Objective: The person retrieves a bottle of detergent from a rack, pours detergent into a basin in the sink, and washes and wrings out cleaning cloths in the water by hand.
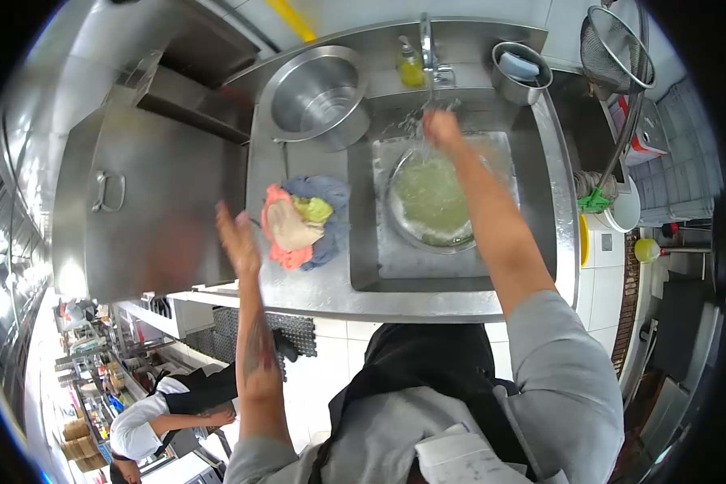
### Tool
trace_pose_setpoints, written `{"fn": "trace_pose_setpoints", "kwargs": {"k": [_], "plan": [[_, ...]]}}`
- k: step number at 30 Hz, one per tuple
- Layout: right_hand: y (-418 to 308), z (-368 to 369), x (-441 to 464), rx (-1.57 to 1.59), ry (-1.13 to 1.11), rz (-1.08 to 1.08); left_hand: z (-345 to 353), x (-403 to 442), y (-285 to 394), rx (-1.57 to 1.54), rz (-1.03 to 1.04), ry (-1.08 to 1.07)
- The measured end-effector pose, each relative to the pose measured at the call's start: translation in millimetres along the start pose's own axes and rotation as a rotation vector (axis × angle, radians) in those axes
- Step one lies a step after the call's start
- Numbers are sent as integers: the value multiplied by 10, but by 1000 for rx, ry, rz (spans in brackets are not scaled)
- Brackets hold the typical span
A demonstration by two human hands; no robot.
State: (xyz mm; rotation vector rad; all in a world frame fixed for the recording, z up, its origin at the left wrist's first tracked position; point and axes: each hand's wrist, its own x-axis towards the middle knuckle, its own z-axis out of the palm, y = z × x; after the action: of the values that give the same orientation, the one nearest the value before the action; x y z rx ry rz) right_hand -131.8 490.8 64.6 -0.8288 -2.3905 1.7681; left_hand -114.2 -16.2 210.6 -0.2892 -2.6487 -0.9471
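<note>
My right hand point(441, 127) is under the tap point(427, 48), in splashing water above the sink point(363, 242). It looks compact, but blur hides its fingers and anything in them. Below it in the sink sits a round pan point(431, 198) of cloudy greenish water, with foam at its edge. My left hand point(238, 242) is raised at the counter's left side, open, fingers stretched out and holding nothing. To its right lies a pile of cloths: a coral and beige one point(286, 226), a yellow-green one point(313, 210) and a grey-blue one point(331, 198).
A large steel pot point(315, 97) stands left of the sink. A soap bottle point(410, 64) is beside the tap, a small steel pot point(522, 73) at the right corner. A strainer point(613, 52) hangs at right. A co-worker point(165, 411) stands at lower left.
</note>
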Motion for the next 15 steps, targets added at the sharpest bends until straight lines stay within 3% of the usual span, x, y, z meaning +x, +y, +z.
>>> {"fn": "trace_pose_setpoints", "kwargs": {"k": [2,3,5,8,9,10,11,12,13,14,15], "plan": [[1756,437,322,-672,-109,-588,-383,-451,-7,76,6,139],[1782,378,-68,-684,-333,-214,-561,-820,-111,158,-36,170],[1694,90,-467,-777,-605,202,-829,-1692,-442,343,-171,153],[2923,487,-58,-833,-544,126,-1172,-2874,-466,517,-315,-150],[3168,614,28,-819,-478,100,-1270,-3372,-652,580,-314,-97],[3195,803,25,-716,-358,109,-1315,-3619,-507,597,-496,-204],[3193,1060,46,-718,-377,104,-1480,-4102,-481,618,-660,-379],[3072,1363,3,-668,-472,91,-1503,-4269,-407,632,-801,-419],[2920,1584,-122,-624,-561,81,-1548,-4432,-375,693,-756,-495],[2847,1673,-323,-580,-654,77,-1597,-4546,-351,678,-845,-496],[2736,1541,-581,-550,-714,-104,-1608,-4646,-378,651,-933,-493]]}}
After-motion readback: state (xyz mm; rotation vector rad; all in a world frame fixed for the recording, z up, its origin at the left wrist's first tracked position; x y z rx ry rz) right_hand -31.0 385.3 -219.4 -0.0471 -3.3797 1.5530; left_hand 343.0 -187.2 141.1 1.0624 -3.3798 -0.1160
